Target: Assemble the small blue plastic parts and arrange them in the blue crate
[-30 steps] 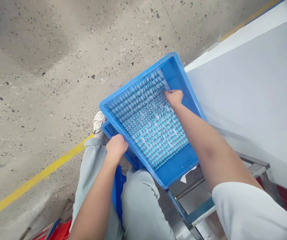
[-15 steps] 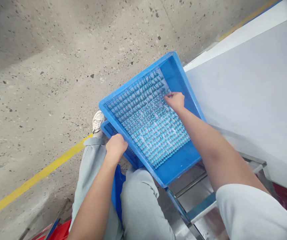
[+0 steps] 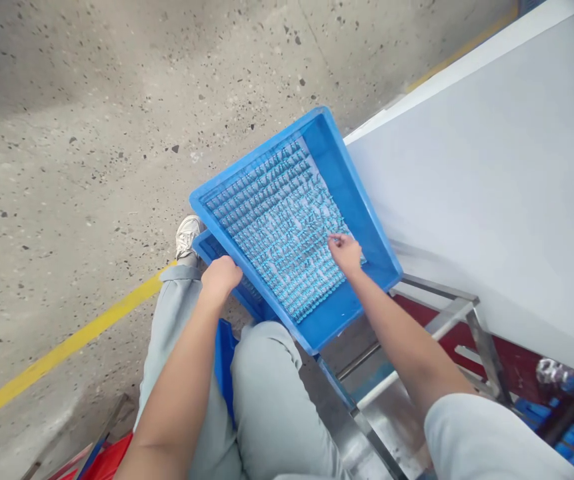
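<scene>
A blue plastic tray (image 3: pixel 331 319) is tilted in front of my knees. Rows of small turquoise-and-silver parts (image 3: pixel 277 227) lie on a pale sheet inside it; their exact kind is too small to make out. My left hand (image 3: pixel 221 275) is closed over the tray's left rim, fingers partly hidden. Over the lower right of the rows hovers my right hand (image 3: pixel 345 253), thumb and fingers pinched together. Whatever may be between those fingertips does not show.
A second blue tray (image 3: pixel 207 247) sits beneath the first. Metal framing (image 3: pixel 447 317) stands at the right, below a large white panel (image 3: pixel 487 173). My shoe (image 3: pixel 187 235) is near a yellow floor line (image 3: pixel 91 330). Something red (image 3: pixel 109 459) shows at lower left.
My right hand has moved down along the rows, from their upper right to the lower right. My left hand stays on the rim. The view has shifted slightly.
</scene>
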A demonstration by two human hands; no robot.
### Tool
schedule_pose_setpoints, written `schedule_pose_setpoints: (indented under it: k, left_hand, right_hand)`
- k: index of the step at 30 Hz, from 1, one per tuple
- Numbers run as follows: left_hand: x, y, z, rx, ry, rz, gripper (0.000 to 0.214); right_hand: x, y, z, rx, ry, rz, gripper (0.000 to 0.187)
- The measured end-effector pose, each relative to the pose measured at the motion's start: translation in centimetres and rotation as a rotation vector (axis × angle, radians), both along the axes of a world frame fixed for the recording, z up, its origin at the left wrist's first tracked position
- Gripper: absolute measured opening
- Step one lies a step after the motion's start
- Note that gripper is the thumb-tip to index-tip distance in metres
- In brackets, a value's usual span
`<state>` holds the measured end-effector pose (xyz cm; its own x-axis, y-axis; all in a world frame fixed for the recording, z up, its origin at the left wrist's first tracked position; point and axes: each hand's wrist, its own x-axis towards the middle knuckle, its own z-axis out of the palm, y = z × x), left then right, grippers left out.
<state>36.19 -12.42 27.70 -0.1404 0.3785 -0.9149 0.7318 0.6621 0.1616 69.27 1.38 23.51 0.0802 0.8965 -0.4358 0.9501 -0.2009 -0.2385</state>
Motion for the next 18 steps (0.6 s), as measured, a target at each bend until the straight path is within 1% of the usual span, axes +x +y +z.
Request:
schedule_pose_setpoints:
  k: [3, 6, 8, 9, 10, 11, 12, 14, 16, 18]
  left_hand:
    - [-0.4, -1.7, 0.2, 0.034, 0.006, 0.037, 0.042]
    - [-0.8, -4.1, 1.1, 0.134, 0.0, 0.142, 0.034]
    - [-1.1, -5.9, 2.3, 0.203, 0.003, 0.214, 0.031]
    - [-1.1, -6.9, 3.1, 0.233, 0.012, 0.243, 0.031]
    - [-1.2, -7.9, 4.0, 0.257, 0.025, 0.264, 0.032]
    - [-1.2, -9.1, 5.0, 0.293, 0.044, 0.293, 0.033]
    - [-1.2, -10.4, 6.0, 0.347, 0.065, 0.336, 0.034]
    - [-1.2, -13.6, 7.9, 0.501, 0.107, 0.465, 0.033]
    - [-1.2, -17.4, 9.9, 0.671, 0.135, 0.651, 0.03]
    - [-1.0, -21.5, 12.0, 0.759, 0.123, 0.88, 0.028]
  right_hand:
    - [0.5, -6.4, 2.7, -0.057, 0.074, -0.03, 0.033]
    - [-0.7, -13.5, 6.6, -0.107, 0.239, -0.068, 0.035]
    - [-2.1, -18.4, 9.5, -0.134, 0.362, -0.069, 0.044]
    - [-2.9, -20.8, 11.0, -0.147, 0.43, -0.027, 0.051]
    - [-3.6, -23.0, 12.4, -0.165, 0.492, 0.058, 0.055]
    - [-4.3, -25.0, 13.6, -0.177, 0.519, 0.177, 0.058]
    - [-4.9, -26.7, 14.8, -0.174, 0.509, 0.297, 0.063]
    - [-5.8, -29.4, 16.5, -0.153, 0.428, 0.452, 0.074]
    - [-5.9, -31.1, 17.7, -0.145, 0.346, 0.507, 0.079]
    - [-5.3, -32.6, 18.5, -0.153, 0.293, 0.522, 0.078]
